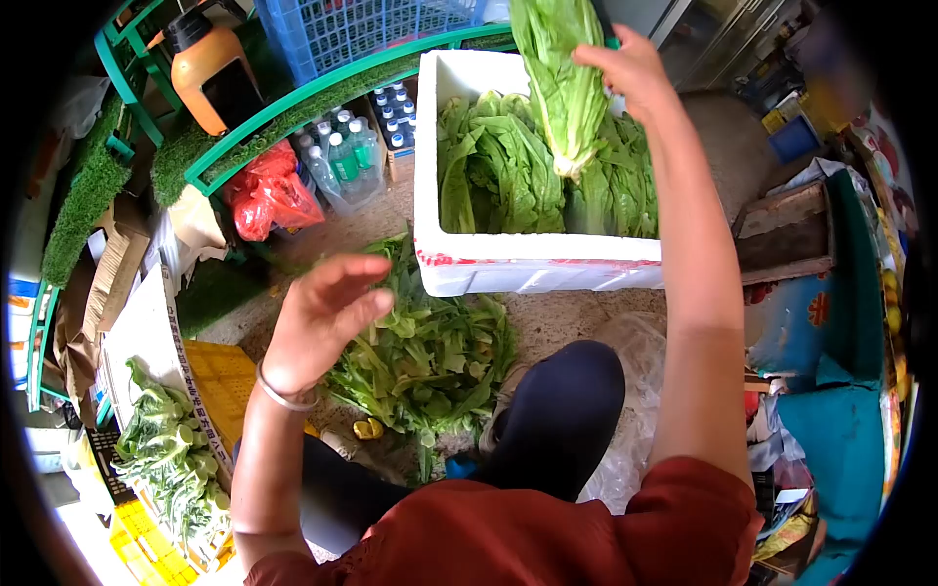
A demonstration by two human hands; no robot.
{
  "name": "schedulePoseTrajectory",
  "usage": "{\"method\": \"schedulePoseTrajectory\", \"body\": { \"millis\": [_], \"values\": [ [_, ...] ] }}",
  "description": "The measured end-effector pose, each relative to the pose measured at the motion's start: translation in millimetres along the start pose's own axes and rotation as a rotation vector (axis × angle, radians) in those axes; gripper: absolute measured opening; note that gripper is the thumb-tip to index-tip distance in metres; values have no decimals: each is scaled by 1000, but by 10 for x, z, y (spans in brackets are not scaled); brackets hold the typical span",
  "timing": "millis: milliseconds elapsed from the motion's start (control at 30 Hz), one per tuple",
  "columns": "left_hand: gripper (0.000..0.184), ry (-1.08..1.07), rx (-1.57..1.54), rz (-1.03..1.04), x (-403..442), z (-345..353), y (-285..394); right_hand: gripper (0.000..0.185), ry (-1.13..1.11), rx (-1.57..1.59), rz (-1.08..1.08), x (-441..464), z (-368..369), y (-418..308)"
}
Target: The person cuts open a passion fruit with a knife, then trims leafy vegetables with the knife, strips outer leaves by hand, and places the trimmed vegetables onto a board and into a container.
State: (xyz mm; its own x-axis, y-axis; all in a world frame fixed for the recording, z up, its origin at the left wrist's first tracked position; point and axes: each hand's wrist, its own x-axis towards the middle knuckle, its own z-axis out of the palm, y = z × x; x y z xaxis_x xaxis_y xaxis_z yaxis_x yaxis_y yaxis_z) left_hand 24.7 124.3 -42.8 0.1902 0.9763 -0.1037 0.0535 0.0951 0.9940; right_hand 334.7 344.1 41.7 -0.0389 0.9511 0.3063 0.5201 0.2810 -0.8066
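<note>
A head of leafy greens (559, 83) is upright over the white foam box (537, 246), its pale root end pointing down. My right hand (630, 70) grips it near the top, with what looks like a dark object partly hidden behind the fingers. More leafy greens (503, 161) fill the box below. My left hand (337, 308) holds nothing, fingers apart, above a pile of loose leaves (430, 361) on the floor between my legs.
Bottles (344, 161) in plastic wrap and a red bag (271, 190) lie beyond my left hand. A green metal rail (322, 86) curves behind them. More greens (171, 449) lie at lower left. A wooden crate (787, 230) stands right of the box.
</note>
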Motion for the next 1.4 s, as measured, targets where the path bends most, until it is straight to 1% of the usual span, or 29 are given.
{"method": "schedulePoseTrajectory", "body": {
  "millis": [33, 67, 100, 133, 167, 233, 267, 300, 367, 400, 433, 467, 500, 533, 567, 633, 667, 733, 767, 800, 867, 900, 933, 967, 1067, 1167, 1233, 1367, 1400],
  "values": [
    [29, -4, -54, 15, 100, 68, 10, 55, 10, -9, -62, -1, -88, -88],
    [27, 6, -123, 64, 182, 161, 55, 41, -15, 176, -77, -123, -121, -347],
    [34, 2, -202, 114, 256, 222, 45, 29, -44, 363, -94, -327, -107, -684],
    [42, -1, -280, 153, 305, 276, 54, 28, -22, 333, -18, -471, -100, -940],
    [51, 1, -356, 188, 335, 319, 70, 28, -34, 337, -15, -535, -82, -994],
    [69, -71, -703, 239, 316, 367, 116, 20, -426, 606, -62, -656, 29, -1049],
    [78, -164, -805, 256, 267, 325, 92, 26, -570, 726, -2, -741, 172, -1070],
    [71, -208, -875, 299, 212, 284, -18, 29, -577, 379, -107, -708, 315, -962],
    [61, -191, -874, 263, -10, 241, -96, 26, -662, 438, 40, -1096, 758, -1111],
    [53, -108, -836, 281, -133, 287, -64, 28, -696, 447, 70, -1260, 973, -1120],
    [48, 29, -831, 298, -236, 329, -30, 30, -728, 452, 95, -1388, 1174, -1088],
    [48, 75, -866, 268, -306, 289, -90, 35, -721, 453, 79, -1434, 1325, -1021],
    [47, 122, -905, 241, -361, 222, -209, 36, -646, 453, 101, -1530, 1433, -969],
    [46, 243, -971, 119, -410, 111, -386, 38, -596, 507, 138, -1626, 1521, -894],
    [42, 292, -1035, 31, -461, 18, -445, 40, -544, 556, 174, -1717, 1585, -810],
    [32, 517, -1086, -39, -543, -93, -517, 37, -469, 790, 383, -1975, 1633, -656],
    [28, 578, -1157, -55, -537, -167, -590, 39, -433, 843, 377, -2175, 1711, -590],
    [29, 645, -1292, -81, -503, -304, -753, 43, -344, 948, 319, -2576, 1880, -499],
    [30, 667, -1334, -91, -510, -329, -768, 45, -290, 999, 266, -2754, 1987, -495],
    [30, 670, -1341, -88, -519, -347, -775, 51, -297, 1032, 223, -2882, 2076, -467],
    [32, 733, -1347, -148, -551, -351, -790, 62, -338, 1070, 245, -3030, 2215, -463],
    [32, 735, -1351, -150, -573, -342, -803, 66, -343, 1055, 232, -3079, 2286, -479],
    [33, 719, -1354, -145, -590, -330, -810, 70, -382, 1134, 245, -3100, 2337, -497],
    [33, 701, -1356, -138, -604, -329, -815, 67, -436, 1131, 222, -3094, 2376, -524],
    [34, 665, -1369, -124, -640, -343, -861, 62, -465, 1124, 164, -3068, 2470, -618],
    [33, 735, -1339, -162, -679, -350, -842, 55, -418, 1057, 178, -3057, 2524, -640],
    [32, 752, -1323, -186, -689, -361, -860, 49, -346, 956, 74, -3075, 2573, -567],
    [29, 714, -1352, -181, -682, -356, -925, 43, -268, 905, 67, -3108, 2573, -503],
    [26, 686, -1362, -176, -682, -351, -951, 43, -302, 1005, 152, -3118, 2531, -498]
  ]
}}
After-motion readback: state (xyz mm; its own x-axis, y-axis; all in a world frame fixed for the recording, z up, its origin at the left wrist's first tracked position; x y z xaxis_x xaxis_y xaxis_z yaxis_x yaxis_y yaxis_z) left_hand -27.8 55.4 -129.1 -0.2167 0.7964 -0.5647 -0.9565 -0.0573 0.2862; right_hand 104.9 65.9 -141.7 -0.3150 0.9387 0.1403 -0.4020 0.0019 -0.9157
